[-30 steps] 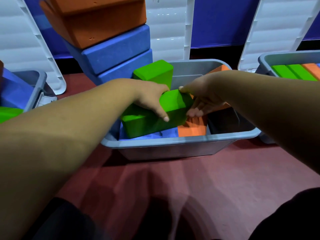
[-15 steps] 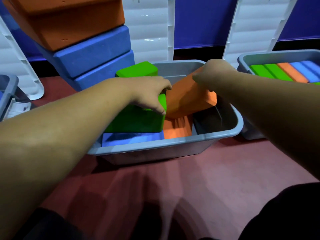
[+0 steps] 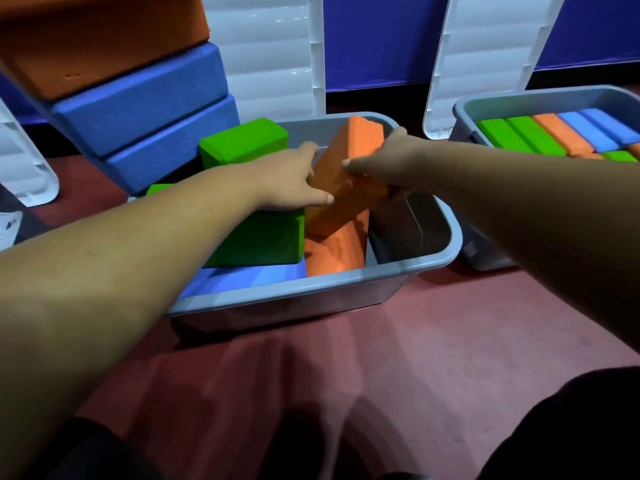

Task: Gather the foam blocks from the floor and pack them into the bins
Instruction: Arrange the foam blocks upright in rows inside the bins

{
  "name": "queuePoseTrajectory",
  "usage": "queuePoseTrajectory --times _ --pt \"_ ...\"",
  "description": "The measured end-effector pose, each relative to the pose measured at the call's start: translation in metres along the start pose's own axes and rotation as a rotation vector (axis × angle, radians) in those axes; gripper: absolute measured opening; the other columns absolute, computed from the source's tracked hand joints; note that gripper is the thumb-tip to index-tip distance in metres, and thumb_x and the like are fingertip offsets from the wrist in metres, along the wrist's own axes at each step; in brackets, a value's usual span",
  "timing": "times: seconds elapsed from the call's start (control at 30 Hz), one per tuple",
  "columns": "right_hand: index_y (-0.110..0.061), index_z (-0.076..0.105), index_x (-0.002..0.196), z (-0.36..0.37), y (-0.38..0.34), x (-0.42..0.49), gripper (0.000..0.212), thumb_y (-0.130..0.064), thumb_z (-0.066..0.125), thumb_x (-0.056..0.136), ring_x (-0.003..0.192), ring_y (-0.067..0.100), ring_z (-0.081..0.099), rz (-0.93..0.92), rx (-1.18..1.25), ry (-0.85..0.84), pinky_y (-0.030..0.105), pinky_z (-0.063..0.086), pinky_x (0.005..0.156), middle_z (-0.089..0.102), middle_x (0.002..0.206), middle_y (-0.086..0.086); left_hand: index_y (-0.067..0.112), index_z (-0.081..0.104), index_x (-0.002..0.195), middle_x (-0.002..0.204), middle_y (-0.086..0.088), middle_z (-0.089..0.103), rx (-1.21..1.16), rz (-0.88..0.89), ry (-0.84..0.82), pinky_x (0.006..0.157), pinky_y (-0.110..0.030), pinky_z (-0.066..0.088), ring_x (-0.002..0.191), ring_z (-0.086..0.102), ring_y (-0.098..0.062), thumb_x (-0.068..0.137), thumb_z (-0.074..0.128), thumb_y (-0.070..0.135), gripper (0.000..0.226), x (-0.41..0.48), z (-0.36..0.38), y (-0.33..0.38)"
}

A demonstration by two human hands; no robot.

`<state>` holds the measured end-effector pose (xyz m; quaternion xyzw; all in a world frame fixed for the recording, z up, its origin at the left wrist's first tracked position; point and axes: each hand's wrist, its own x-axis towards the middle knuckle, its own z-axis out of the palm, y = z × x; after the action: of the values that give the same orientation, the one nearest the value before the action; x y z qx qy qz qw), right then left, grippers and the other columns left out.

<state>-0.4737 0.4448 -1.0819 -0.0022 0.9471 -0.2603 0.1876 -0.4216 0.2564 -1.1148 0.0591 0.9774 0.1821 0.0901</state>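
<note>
Both of my grips are on one orange foam block [image 3: 346, 181], which is tilted on end over the middle of the grey bin [image 3: 311, 294]. Its top corner leans toward the bin's far wall. The left grip [image 3: 291, 178] takes the block's left edge, with the thumb laid across the near face and the fingers reaching up behind. The right grip [image 3: 384, 164] is clamped on the right edge, thumb pressed on top and fingers curled underneath.

The block's lower end touches a second orange block [image 3: 336, 252] standing in the bin. To the left of that one, a green block [image 3: 263, 237] lies on a blue block [image 3: 242, 277] at the bin's near wall. Another green block [image 3: 242, 142] stands higher at the bin's back left corner. The bin's right end shows a dark bare bottom.

The bin sits on a red floor [image 3: 381, 375]. To its right is a second grey bin [image 3: 491, 100], packed with green, orange and blue blocks in neat rows. To the left of my bin, a large orange block [image 3: 86, 39] lies on two blue blocks [image 3: 138, 98]. Two white ribbed lids [image 3: 270, 53] lean against the blue wall [image 3: 377, 39] behind.
</note>
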Motion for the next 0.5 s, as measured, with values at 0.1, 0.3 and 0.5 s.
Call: queuePoseTrajectory --times 0.1,0.3,0.5 --pt "-0.019 0.052 0.12 0.005 0.0 0.012 0.03 -0.033 0.064 0.096 0.078 0.03 0.071 -0.14 0.135 -0.13 0.051 0.063 0.075 0.068 0.102 0.016 0.032 -0.002 0.166 0.139 -0.021 0.051 -0.006 0.024 0.032 0.104 -0.037 0.046 0.125 0.058 -0.037 0.077 0.085 0.061 0.128 0.0 0.002 0.0" --pt "-0.036 0.071 0.118 -0.011 0.013 0.017 0.059 0.005 0.036 0.094 0.089 0.024 0.064 -0.218 0.194 -0.248 0.043 0.054 0.082 0.065 0.119 0.01 0.045 0.004 0.165 0.148 -0.025 0.042 0.081 -0.154 0.12 0.105 -0.043 0.045 0.131 0.054 -0.042 0.078 0.067 0.082 0.113 0.004 0.013 0.002" --pt "-0.019 0.064 0.13 -0.001 0.035 0.035 0.039 -0.002 0.046 0.101 0.084 0.032 0.07 -0.042 0.113 -0.37 0.044 0.059 0.088 0.075 0.107 0.016 0.037 0.009 0.167 0.142 -0.027 0.049 0.093 -0.2 0.187 0.103 -0.045 0.049 0.126 0.056 -0.043 0.085 0.06 0.076 0.104 0.008 0.017 0.006"
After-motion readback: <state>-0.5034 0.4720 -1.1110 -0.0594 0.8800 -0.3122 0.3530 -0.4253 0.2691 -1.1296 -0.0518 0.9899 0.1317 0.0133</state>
